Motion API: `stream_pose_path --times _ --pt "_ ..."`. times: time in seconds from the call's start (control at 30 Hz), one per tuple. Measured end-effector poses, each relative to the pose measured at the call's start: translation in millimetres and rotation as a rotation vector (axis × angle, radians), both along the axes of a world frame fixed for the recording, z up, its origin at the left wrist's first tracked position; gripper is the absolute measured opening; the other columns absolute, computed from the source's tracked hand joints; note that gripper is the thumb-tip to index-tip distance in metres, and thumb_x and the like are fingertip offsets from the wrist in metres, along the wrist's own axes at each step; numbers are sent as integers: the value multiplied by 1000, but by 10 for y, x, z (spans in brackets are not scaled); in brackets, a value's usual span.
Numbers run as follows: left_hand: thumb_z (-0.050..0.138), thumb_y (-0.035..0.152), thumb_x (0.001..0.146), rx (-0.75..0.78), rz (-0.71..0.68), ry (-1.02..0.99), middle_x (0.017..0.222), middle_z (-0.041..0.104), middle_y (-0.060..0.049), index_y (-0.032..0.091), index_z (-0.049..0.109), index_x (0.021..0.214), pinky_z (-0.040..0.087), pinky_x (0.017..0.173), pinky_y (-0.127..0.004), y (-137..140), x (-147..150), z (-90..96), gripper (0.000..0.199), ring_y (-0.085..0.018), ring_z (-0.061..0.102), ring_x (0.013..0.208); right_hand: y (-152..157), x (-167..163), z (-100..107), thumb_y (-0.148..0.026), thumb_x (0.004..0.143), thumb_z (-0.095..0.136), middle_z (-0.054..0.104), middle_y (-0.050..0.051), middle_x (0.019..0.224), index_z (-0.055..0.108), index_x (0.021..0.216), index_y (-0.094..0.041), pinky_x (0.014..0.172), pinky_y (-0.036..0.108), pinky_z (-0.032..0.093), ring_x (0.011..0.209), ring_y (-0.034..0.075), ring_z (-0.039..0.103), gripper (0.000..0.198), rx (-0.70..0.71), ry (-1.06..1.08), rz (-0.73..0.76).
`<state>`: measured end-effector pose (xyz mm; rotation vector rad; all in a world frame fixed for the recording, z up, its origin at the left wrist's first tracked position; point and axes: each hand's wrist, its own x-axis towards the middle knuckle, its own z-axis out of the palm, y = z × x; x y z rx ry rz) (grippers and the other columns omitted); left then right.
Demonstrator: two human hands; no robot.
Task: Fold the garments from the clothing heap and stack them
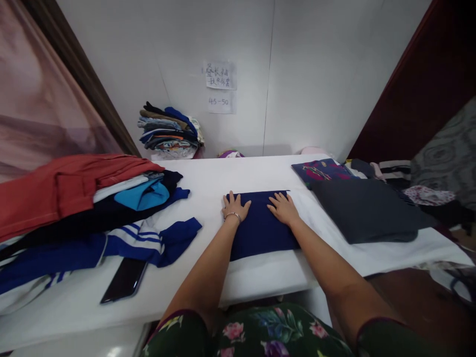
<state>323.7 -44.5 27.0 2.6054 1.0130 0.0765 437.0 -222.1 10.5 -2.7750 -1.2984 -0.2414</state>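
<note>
A dark navy folded garment (262,228) lies flat as a neat rectangle on the white-covered table (208,173), in front of me. My left hand (235,207) rests on its upper left part, fingers spread, with a bracelet at the wrist. On the upper right part lies my right hand (284,209), palm down and fingers apart. Neither hand grips the cloth. What kind of garment it is cannot be made out in its folded state.
Left lies a heap of clothes (74,193), with a blue-and-white striped jacket (137,240) and a phone (124,280) nearby. At right are a dark grey folded garment (364,210) and a patterned one (320,171). A clothes stack (169,129) stands by the wall.
</note>
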Motion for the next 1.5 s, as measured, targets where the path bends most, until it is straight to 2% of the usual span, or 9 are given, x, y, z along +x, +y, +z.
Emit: stream_pose_path --times 0.17,0.4,0.53,0.67,0.83,0.97,1.17,1.33,1.5 --pt "23 69 83 -101 -50 72 159 9 -1 27 32 146 30 106 -58 149 -13 13 76 -34 12 143 -5 -12 -2 -48 97 29 40 11 147 45 139 -21 111 47 17 137 28 30 53 -11 12 -5" --pt "25 67 85 -35 -57 27 159 9 1 30 30 147 25 107 -60 150 -75 -90 73 -36 12 142 53 93 110 -51 95 31 37 11 149 43 140 -23 111 49 18 139 28 27 55 -74 140 -22" --pt "24 67 85 -29 -64 18 159 8 1 31 30 147 23 108 -60 149 -72 -115 72 -35 12 143 66 274 156 -58 93 30 28 11 153 39 142 -24 108 57 20 140 31 21 60 -58 175 -162" --pt "27 67 84 -49 -48 -8 158 10 2 33 31 145 20 110 -60 167 -78 -139 70 -33 11 143 42 418 93 -64 90 27 27 7 153 37 143 -27 104 58 27 139 32 23 65 -79 290 -239" --pt "30 69 83 -137 54 -64 159 6 -7 21 20 150 17 114 -52 177 -87 -158 83 -28 11 145 24 459 48 -64 89 27 28 6 153 39 142 -27 104 55 30 137 30 27 65 -73 314 -217" --pt "35 67 83 -156 166 -96 156 16 -17 9 17 149 17 116 -43 164 -80 -148 89 -26 16 144 14 436 46 -64 89 28 30 6 152 40 140 -27 104 56 31 137 30 28 64 -59 303 -214" --pt "39 64 83 -131 173 -122 153 26 -17 10 24 146 20 115 -41 137 -94 -129 85 -27 22 142 15 452 97 -63 90 29 28 6 153 40 141 -26 106 54 30 139 30 25 64 -27 350 -216" --pt "40 63 82 -119 164 -137 151 30 -18 8 25 145 24 113 -40 130 -117 -102 84 -28 26 140 -214 397 191 -56 92 31 27 11 153 36 144 -21 110 52 25 140 30 24 63 70 376 -234" --pt "41 62 83 -115 170 -142 151 30 -17 10 25 145 23 113 -42 120 -112 -96 82 -28 27 140 -637 62 13 -62 90 31 25 11 154 33 145 -25 107 56 28 141 32 22 67 136 256 -281"
